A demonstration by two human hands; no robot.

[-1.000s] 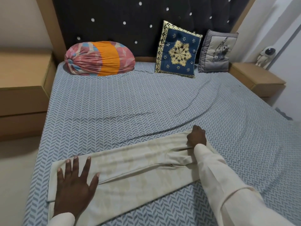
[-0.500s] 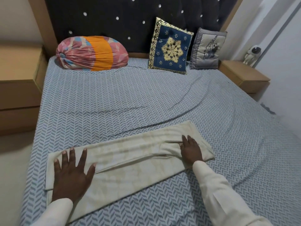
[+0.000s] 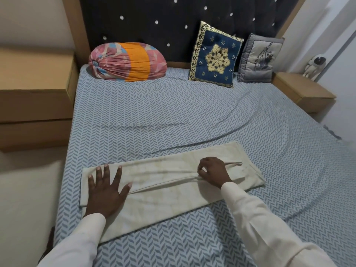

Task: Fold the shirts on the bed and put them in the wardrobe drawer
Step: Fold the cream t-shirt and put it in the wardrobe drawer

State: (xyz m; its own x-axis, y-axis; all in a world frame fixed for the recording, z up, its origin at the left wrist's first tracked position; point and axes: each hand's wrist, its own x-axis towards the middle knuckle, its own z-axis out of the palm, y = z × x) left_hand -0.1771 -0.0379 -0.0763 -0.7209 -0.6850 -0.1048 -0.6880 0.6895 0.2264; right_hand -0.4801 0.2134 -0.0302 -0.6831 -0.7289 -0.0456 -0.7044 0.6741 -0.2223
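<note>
Left fingers [image 3: 107, 173] flatten the shirt [image 3: 163, 183]; right fingers [image 3: 204, 164] pinch it.

Cream shirt [image 3: 169, 191], folded into long strip, flat on bed [image 3: 173, 116]

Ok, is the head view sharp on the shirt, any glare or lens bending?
Head view: cream shirt, left hand and right hand are sharp; light is soft and even, no glare; wide-angle distortion bows the bed and right nightstand toward the frame edges.
</note>
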